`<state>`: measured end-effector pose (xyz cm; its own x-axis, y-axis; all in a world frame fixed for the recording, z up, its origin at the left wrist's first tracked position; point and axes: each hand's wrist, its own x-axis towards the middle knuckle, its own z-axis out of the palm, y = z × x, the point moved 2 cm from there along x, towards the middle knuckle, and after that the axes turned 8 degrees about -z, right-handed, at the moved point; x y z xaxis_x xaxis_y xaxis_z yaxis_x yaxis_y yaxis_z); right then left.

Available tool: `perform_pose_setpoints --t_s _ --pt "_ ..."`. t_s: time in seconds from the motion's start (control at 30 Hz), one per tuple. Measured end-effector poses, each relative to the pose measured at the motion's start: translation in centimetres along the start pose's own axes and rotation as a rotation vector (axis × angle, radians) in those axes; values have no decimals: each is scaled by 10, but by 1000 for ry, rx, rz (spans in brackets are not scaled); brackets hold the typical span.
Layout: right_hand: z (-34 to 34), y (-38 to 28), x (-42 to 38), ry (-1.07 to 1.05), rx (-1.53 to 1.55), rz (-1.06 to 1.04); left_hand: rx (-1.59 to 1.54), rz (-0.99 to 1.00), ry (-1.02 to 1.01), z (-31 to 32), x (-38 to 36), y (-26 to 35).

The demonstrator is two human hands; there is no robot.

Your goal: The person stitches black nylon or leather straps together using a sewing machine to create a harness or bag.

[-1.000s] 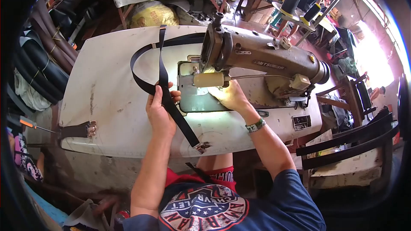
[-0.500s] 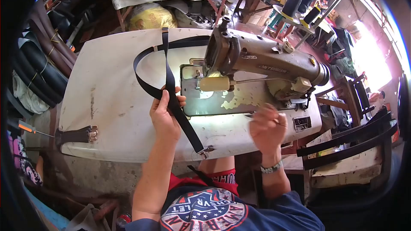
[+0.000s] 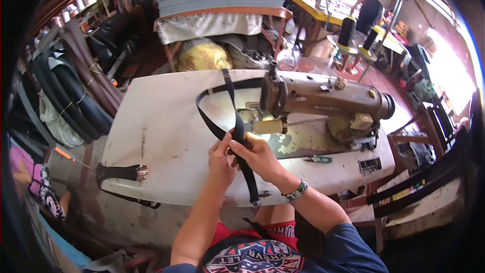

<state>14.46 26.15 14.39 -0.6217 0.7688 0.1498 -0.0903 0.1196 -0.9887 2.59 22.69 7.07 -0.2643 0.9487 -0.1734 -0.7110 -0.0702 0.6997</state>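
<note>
A long black strap (image 3: pixel 208 116) lies looped on the white sewing table (image 3: pixel 161 121), and its lower end reaches the front edge. My left hand (image 3: pixel 221 161) pinches the strap near its middle. Close beside it, touching, my right hand (image 3: pixel 258 155) has its fingers closed on the same stretch. A brown sewing machine (image 3: pixel 323 96) stands just beyond and to the right of both hands. Small snips (image 3: pixel 319 159) lie on the table right of my right hand.
Dark straps with metal ends (image 3: pixel 124 172) and an orange-handled screwdriver (image 3: pixel 64 153) are at the table's left end. Rolls of material (image 3: pixel 76 88) stand at left. Thread cones (image 3: pixel 346 34) rise behind the machine. Two people (image 3: pixel 370 10) are at a far yellow table (image 3: pixel 316 10).
My right hand has moved left from beside the machine and now grips the strap next to my left hand. The snips are now visible on the table. The camera view has shifted.
</note>
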Motion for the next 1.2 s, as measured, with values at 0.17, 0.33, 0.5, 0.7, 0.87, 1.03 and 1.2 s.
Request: perform_pose_setpoints --t_s 0.17,0.33,0.5,0.7,0.87,1.03,1.2 --pt "-4 37 17 -138 145 143 -47 111 234 -7 49 74" --pt "-10 42 23 -186 23 139 112 80 97 -24 143 188" --pt "-15 38 21 -193 156 192 326 190 211 -4 174 260" --pt "-15 39 20 -214 87 222 701 276 354 -24 225 305" --pt "-16 43 16 -176 144 288 742 160 279 -33 271 313" --pt "-18 50 21 -132 156 348 480 92 101 -69 333 272" --pt "-14 51 20 -105 78 337 1903 223 670 -89 330 225"
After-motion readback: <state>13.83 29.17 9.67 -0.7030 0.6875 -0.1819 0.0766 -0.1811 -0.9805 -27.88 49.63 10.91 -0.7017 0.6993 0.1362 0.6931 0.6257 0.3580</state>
